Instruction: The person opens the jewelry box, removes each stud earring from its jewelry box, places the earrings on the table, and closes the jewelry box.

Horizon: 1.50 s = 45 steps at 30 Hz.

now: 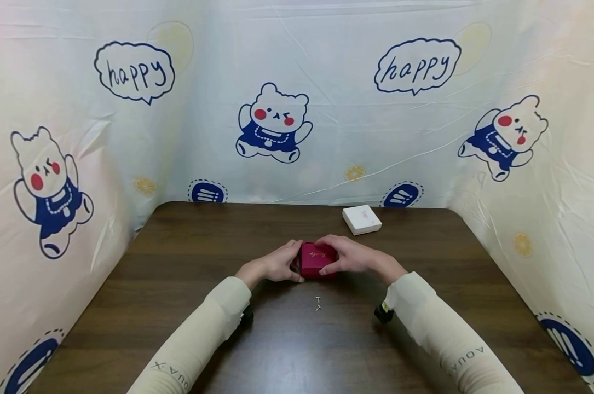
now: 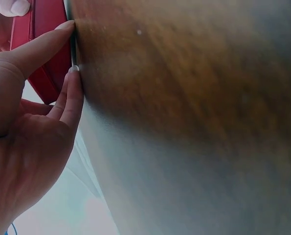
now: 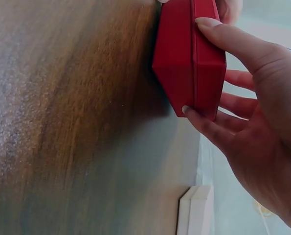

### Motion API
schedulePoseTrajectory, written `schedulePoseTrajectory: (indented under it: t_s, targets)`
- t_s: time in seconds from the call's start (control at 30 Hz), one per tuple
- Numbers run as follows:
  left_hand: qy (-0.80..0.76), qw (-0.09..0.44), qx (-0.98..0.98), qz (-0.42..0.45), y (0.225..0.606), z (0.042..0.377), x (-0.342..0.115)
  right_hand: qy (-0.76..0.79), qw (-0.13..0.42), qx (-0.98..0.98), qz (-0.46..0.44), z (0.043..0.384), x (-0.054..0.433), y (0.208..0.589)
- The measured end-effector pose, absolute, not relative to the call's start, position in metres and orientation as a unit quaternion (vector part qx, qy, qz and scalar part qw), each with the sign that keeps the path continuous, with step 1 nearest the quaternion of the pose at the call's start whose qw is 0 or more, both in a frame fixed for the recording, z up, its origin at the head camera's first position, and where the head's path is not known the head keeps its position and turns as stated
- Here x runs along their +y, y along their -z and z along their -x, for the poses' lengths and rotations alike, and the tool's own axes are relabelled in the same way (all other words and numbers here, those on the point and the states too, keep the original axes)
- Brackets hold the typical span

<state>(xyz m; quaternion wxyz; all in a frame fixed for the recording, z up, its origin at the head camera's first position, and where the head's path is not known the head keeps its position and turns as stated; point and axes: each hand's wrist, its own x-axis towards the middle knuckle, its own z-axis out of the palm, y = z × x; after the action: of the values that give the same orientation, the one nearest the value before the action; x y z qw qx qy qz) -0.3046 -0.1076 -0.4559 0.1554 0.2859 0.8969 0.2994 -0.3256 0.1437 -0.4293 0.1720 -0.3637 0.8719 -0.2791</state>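
Note:
A small red box with gold lettering on its lid sits on the brown table between both hands. My left hand grips its left side, with the thumb at the front near the table and the fingers round the back. On the other side, my right hand holds the lid end, its thumb at the seam between lid and base. In the right wrist view the lid lies closed on the red box. Two tiny gold-coloured pieces lie in front of the box.
A white square box with faint lettering stands at the table's back edge, right of centre. The wooden table is bordered by a printed cloth curtain at the back and sides.

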Motion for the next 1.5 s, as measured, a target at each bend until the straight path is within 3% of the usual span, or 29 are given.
schedulePoseTrajectory:
  t_s: [0.33,0.87,1.5]
  targets:
    - [-0.297,0.150,0.897,-0.290,0.458,0.306,-0.109,0.300,0.165,0.861,0.377,0.327,0.145,0.433]
    - [-0.298,0.149,0.897,-0.289,0.456,0.306,-0.106,0.315,0.205,0.862,0.341,0.331,0.148,0.428]
    - [-0.309,0.120,0.899,-0.285,0.461,0.307,-0.098,0.314,0.196,0.859,0.353,0.332,0.148,0.431]
